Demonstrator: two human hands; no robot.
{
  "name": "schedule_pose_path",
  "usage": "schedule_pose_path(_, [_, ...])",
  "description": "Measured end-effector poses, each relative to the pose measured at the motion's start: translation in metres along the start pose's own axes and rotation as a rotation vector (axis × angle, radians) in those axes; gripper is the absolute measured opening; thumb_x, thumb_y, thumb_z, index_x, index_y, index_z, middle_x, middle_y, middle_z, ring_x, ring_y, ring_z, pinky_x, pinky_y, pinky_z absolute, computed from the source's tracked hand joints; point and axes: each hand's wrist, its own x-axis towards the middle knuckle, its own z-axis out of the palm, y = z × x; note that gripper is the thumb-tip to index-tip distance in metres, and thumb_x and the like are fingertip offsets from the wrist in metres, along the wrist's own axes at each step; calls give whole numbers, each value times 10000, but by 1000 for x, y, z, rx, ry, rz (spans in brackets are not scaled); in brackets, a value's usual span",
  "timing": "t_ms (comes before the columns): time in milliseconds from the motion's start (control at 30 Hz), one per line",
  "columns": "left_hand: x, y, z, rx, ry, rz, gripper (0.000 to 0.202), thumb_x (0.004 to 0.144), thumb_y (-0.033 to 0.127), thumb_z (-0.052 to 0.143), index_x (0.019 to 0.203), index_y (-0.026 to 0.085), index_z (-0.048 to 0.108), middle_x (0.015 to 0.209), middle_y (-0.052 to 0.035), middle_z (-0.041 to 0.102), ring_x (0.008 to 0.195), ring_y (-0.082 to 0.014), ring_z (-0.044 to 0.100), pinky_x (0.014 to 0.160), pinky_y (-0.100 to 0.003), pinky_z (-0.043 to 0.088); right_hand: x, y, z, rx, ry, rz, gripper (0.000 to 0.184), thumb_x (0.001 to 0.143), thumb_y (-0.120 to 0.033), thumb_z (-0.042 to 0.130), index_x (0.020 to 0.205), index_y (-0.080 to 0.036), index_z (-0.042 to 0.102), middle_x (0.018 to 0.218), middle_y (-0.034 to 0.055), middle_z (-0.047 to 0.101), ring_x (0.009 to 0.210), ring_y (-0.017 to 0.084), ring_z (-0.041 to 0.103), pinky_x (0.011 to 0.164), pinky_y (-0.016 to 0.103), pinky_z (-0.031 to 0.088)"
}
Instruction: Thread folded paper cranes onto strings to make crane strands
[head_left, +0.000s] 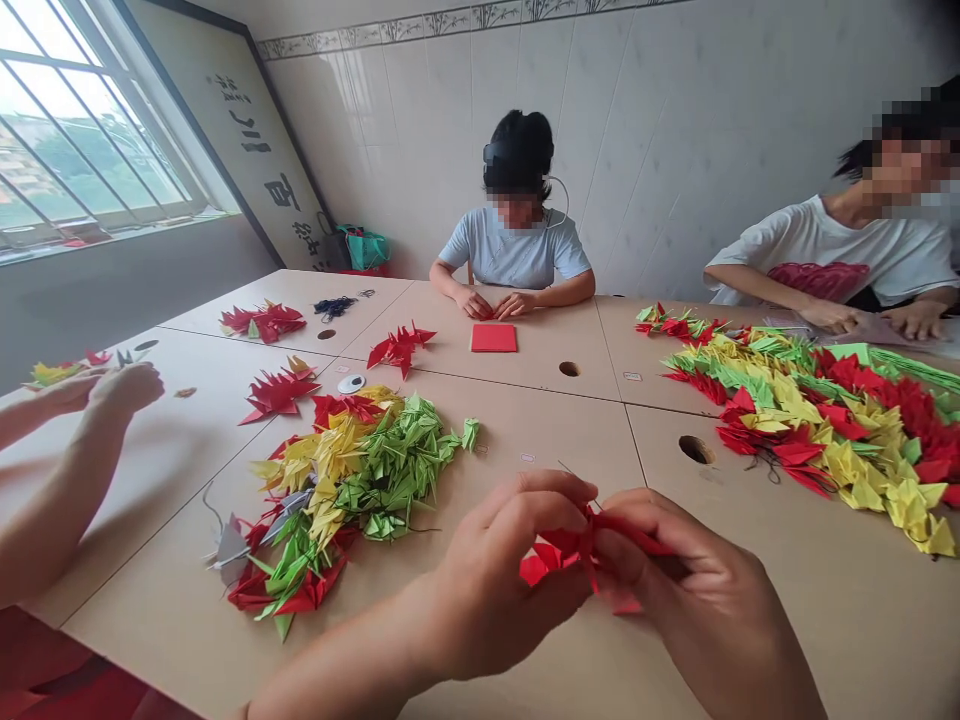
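Both my hands are together above the near part of the table. My left hand (502, 570) is closed around red folded paper cranes (549, 562), which show between thumb and fingers. My right hand (701, 585) pinches red folded paper at the same spot, and part of it sticks out below the fingers. A thin needle-like tip (568, 468) pokes up just above my left fingertips. How it passes through the paper is hidden by my fingers. Left of my hands lies a heap of green, yellow and red paper cranes (401, 465).
Small red crane piles (276, 392) lie further back, near a red paper stack (494, 338) and a dark thread bundle (334, 307). Strung cranes (847, 420) cover the right side. Cable holes (697, 450) pierce the tabletop. Co-workers sit opposite and right; another person's hands (124, 385) hold scissors at left.
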Motion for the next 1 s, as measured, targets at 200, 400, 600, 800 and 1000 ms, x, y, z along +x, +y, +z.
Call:
schedule_pose_path(200, [8, 2, -11, -258, -66, -176, 332, 676, 394, 720, 867, 147, 608, 894, -67, 557, 828, -156, 549, 758, -278, 472, -3, -7, 4, 26, 64, 38, 307, 760, -473, 610, 641, -190, 618, 647, 12, 546, 542, 118, 518, 447, 189, 462])
schedule_pose_path(400, [8, 5, -8, -603, -71, -552, 198, 716, 275, 713, 714, 133, 575, 695, -25, 575, 660, -117, 545, 608, -236, 454, -1, -10, 4, 123, -27, 87, 333, 727, -469, 650, 585, -173, 596, 574, -5, 493, 506, 102, 475, 445, 193, 434])
schedule_pose_path(600, [10, 7, -4, -823, 40, -698, 258, 610, 194, 787, 629, 123, 539, 641, -9, 595, 571, -97, 553, 528, -216, 457, 0, -11, 3, 193, -49, 102, 373, 658, -467, 717, 520, -163, 551, 540, -10, 473, 492, 97, 441, 439, 203, 419])
schedule_pose_path(800, [9, 4, -1, -932, 80, -689, 279, 618, 159, 778, 630, 133, 501, 631, 1, 606, 556, -86, 561, 516, -198, 461, 0, -9, 2, 214, -82, 173, 382, 652, -471, 717, 535, -160, 529, 572, -9, 465, 518, 98, 444, 444, 201, 396])
schedule_pose_path(1000, [9, 5, -2, -951, 71, -701, 244, 650, 118, 749, 674, 133, 506, 642, 6, 594, 558, -75, 552, 521, -189, 458, 1, -9, 0, 237, -123, 186, 361, 670, -471, 703, 563, -158, 557, 583, -7, 486, 532, 103, 472, 480, 215, 427])
